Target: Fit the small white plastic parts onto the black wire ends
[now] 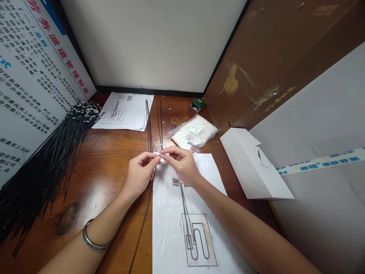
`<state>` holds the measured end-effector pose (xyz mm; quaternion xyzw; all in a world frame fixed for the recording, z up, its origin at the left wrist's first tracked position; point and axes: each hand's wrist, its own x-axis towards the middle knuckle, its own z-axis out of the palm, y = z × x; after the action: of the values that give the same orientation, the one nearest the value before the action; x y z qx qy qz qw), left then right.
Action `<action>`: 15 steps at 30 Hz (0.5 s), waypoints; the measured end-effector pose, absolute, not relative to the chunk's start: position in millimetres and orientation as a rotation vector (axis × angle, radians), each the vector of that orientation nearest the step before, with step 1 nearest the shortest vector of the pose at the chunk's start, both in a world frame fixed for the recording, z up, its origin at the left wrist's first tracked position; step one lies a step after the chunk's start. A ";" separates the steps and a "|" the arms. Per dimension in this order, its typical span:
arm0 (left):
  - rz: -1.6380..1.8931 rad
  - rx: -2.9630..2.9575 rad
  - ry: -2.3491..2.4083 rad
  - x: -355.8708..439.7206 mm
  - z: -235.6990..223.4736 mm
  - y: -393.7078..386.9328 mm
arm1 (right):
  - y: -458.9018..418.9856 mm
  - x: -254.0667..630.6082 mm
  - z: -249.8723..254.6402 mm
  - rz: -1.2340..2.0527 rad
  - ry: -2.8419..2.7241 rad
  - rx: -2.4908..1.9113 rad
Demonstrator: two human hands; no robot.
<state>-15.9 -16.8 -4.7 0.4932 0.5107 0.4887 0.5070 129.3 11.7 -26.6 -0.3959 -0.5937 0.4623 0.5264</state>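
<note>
My left hand (142, 169) and my right hand (182, 163) meet over the top edge of a printed sheet (168, 228), thumbs and forefingers pinched together. Between the fingertips is a small white connector (159, 153), mostly covered by them. A thin black wire (142, 224) runs from the left hand's fingers down to the lower edge of the view. Just beyond the hands lie several loose black wires (149, 125), with two or so more (160, 121) beside them. A clear plastic bag of small white pieces (195, 131) rests beyond my right hand.
A large bundle of black wires with white ends (62, 152) lies at left. More printed sheets (122, 112) are at the back, near a green tape measure (198, 104) and yellow rubber bands (174, 120). A folded white box (251, 167) and brown carton (256, 68) border the right side.
</note>
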 end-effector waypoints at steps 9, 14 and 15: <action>1.181 1.169 1.246 -15.2 -1.1 -17.6 | 12.2 130.1 -25.0 1.164 -1.395 -1.019; 1.175 1.144 1.238 -14.8 0.3 -18.2 | 12.6 130.5 -24.4 1.166 -1.401 -1.024; 1.174 1.144 1.240 -14.8 0.2 -18.1 | 12.7 130.4 -24.3 1.168 -1.401 -1.023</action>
<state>-14.8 -18.1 0.2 0.4765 0.5166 0.4891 0.5166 130.4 12.7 -24.3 -0.4232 -0.5797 0.4831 0.5015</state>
